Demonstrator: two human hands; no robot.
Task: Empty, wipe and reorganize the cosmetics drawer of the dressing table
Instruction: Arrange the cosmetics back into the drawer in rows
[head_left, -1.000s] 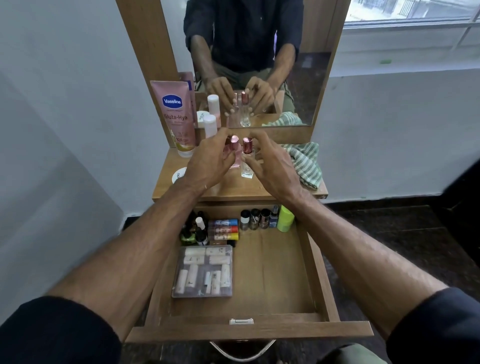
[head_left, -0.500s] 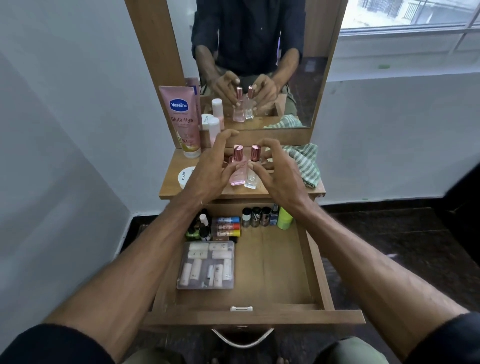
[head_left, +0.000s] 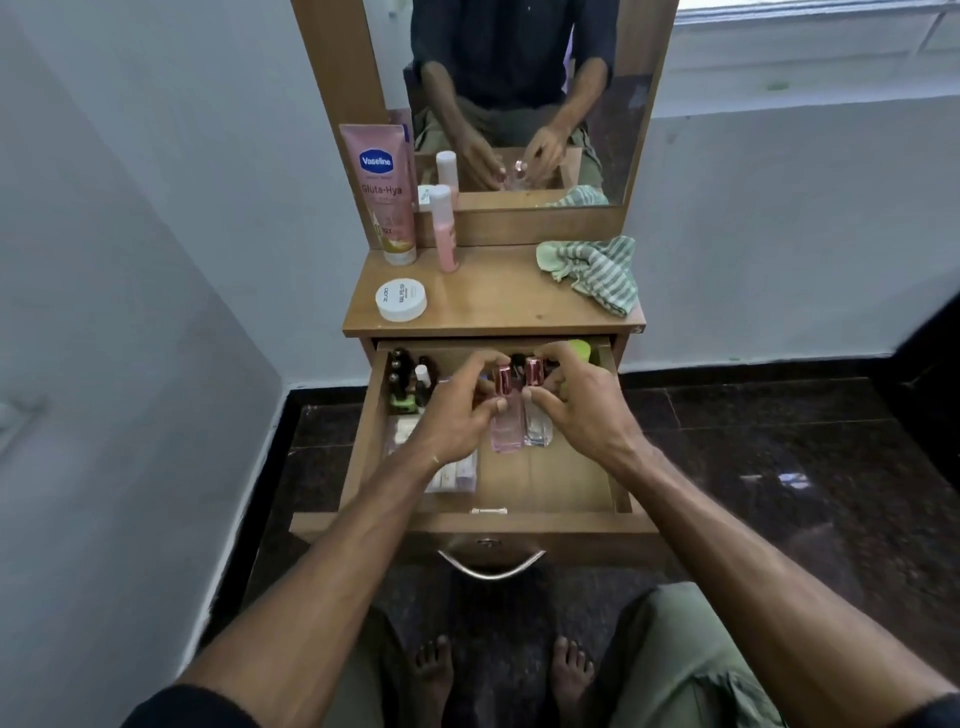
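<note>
1. The left hand (head_left: 457, 415) pinched the pink bottle (head_left: 505, 415) and the right hand (head_left: 576, 405) pinched the clear bottle (head_left: 537, 418), fingers curled round each one near its rose-coloured cap.
2. The two bottles stood side by side, touching or nearly so, held between the hands over the middle of the open drawer (head_left: 561, 478).
3. Each bottle's long axis ran roughly upright, cap up and tilted slightly away, base pointing down at the bare drawer floor right below; whether the bases already touched the wood could not be told.
4. Small bottles lined the drawer's back wall behind the hands, and a clear case (head_left: 457, 475) lay under the left wrist, so the free spot seemed to lie straight down.
5. A striped cloth (head_left: 597, 270), a white jar (head_left: 401, 299), a pink tube (head_left: 382, 192) and a slim pink bottle (head_left: 444, 228) remained on the tabletop (head_left: 493, 291), which suggested the refilling was unfinished.
</note>
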